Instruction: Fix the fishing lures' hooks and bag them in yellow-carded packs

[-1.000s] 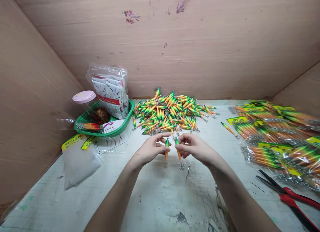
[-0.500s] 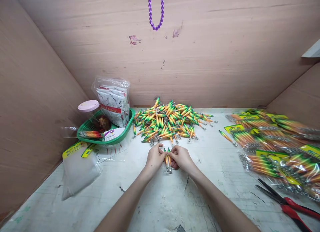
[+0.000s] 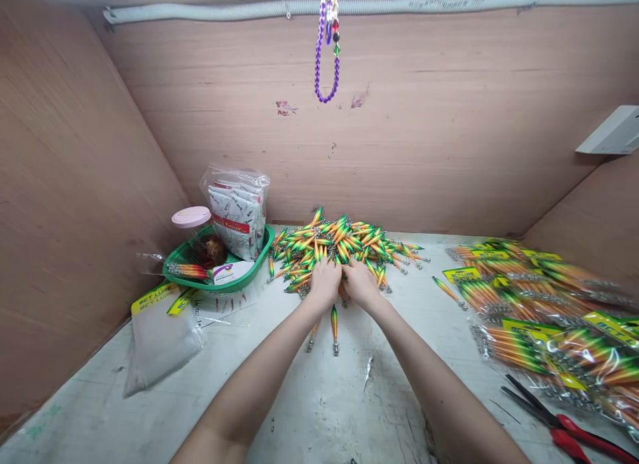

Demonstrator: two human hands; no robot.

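A heap of green, yellow and orange fishing lures point(image 3: 344, 234) with metal hooks lies against the back wall. At its front edge, my left hand point(image 3: 325, 281) is closed with its fingertips among the lures. My right hand point(image 3: 360, 283) is curled beside it, fingers closed at the heap; both sets of fingertips are largely hidden. One loose lure point(image 3: 335, 329) lies on the table below my hands, hooks toward me. Another lure point(image 3: 312, 336) sits beside it, partly covered by my left wrist.
Bagged lures point(image 3: 519, 344) with yellow header cards cover the right side, near red-handled pliers point(image 3: 564, 424). At left stand a green basket point(image 3: 239, 285) with packets and a lidded jar, and clear empty bags point(image 3: 162, 337). Purple beads point(image 3: 327, 99) hang above.
Both hands have moved forward from the lures held together near me to the heap. Those lures now lie apart on the table. The view has tilted upward.
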